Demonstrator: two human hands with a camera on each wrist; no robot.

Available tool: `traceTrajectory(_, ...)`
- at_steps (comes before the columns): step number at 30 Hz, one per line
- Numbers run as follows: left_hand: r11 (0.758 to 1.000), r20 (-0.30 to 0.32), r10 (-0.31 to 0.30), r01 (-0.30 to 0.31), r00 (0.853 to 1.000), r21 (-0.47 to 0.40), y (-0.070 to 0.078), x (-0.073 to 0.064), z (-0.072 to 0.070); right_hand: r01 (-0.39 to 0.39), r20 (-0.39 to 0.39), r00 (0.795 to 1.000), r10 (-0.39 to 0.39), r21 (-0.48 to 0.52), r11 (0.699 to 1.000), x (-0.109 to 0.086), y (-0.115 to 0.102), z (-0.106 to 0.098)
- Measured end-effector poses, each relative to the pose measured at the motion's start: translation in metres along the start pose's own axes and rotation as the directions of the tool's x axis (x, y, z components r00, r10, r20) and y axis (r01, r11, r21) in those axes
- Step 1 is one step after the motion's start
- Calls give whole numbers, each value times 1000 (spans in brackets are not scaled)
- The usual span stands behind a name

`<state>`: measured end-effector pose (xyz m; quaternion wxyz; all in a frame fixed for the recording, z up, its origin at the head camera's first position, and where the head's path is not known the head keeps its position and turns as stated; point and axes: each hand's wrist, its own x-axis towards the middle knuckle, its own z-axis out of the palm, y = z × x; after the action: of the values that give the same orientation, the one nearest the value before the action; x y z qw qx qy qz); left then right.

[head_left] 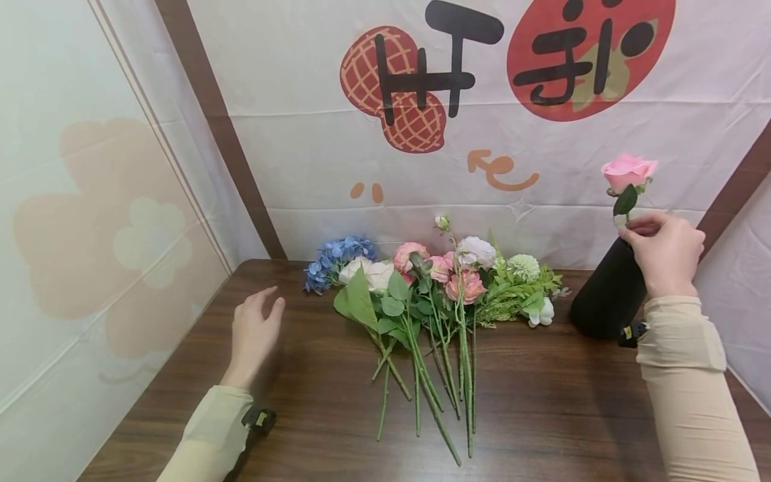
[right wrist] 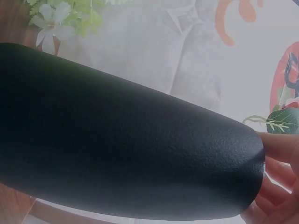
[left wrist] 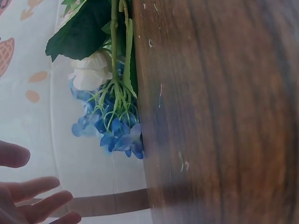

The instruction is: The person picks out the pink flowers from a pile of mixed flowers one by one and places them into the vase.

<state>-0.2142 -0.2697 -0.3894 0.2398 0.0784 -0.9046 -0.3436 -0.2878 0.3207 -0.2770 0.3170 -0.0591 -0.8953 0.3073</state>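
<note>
At the right, my right hand (head_left: 665, 258) pinches the stem of a pink rose (head_left: 628, 173) just above the mouth of a black vase (head_left: 605, 294). The rose stands upright, and its lower stem is hidden in the vase. In the right wrist view the vase's dark side (right wrist: 131, 140) fills much of the picture, with my fingers (right wrist: 275, 191) right at its rim. My left hand (head_left: 255, 335) hovers over the left part of the table, fingers relaxed, holding nothing. Blue hydrangea (head_left: 337, 261) is the flower nearest to it.
Several artificial flowers lie in a row along the table's back, stems toward me: white blooms (head_left: 369, 273), pink blooms (head_left: 465, 288), a pale green pompom flower (head_left: 523, 268) and leafy greenery (head_left: 512, 298). A printed cloth (head_left: 289, 167) hangs behind the wooden table (head_left: 542, 415).
</note>
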Motion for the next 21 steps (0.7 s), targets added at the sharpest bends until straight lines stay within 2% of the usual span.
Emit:
traceTrajectory(9, 1000, 2, 7, -7, 1000, 4, 0, -1, -1, -31, 23, 999, 32, -39, 999, 1, -3, -1)
traceTrajectory(15, 1000, 3, 2, -2, 1000, 6, -1, -1, -1, -70, 9, 997, 71, -85, 994, 4, -7, -1)
traceTrajectory(21, 1000, -8, 11, -11, 1000, 7, -1, 0, -3, -75, -5, 997, 75, -81, 994, 8, -10, 0)
